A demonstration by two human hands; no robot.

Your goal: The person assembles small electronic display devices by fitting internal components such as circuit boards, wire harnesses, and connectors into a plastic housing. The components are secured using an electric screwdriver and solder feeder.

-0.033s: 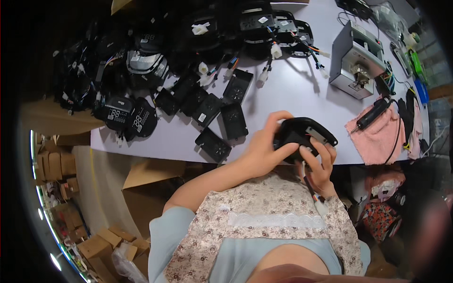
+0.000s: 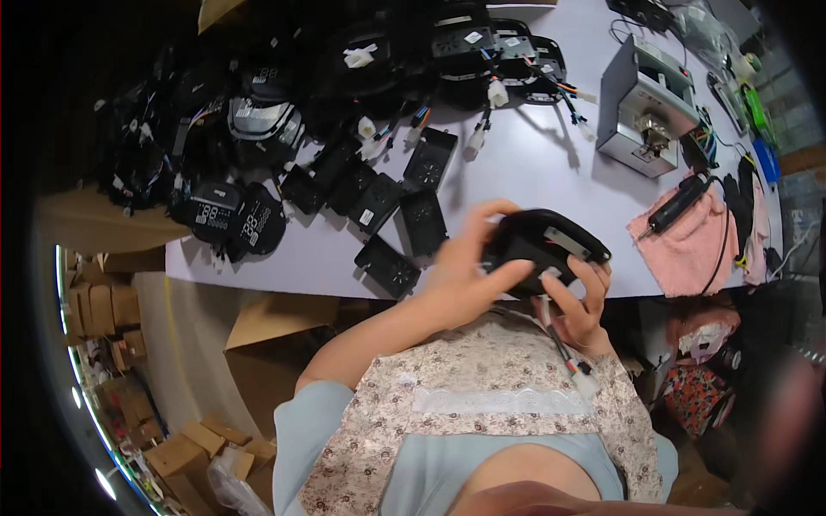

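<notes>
Held item: black housing with a pale label strip, raised just above the near edge of the white table.
Left hand: fingers curled around the housing's left end, holding it.
Right hand: gripping the housing from below at its right end, fingertips on its underside.
Cable: thin wire with a white plug hanging from the housing over the floral sleeves.
Table, near: row of flat black modules.
Table, far: pile of black housings with wires and white plugs.
Table, right: grey metal box; pink cloth with a black tool on it.
Floor, left: cardboard boxes.
</notes>
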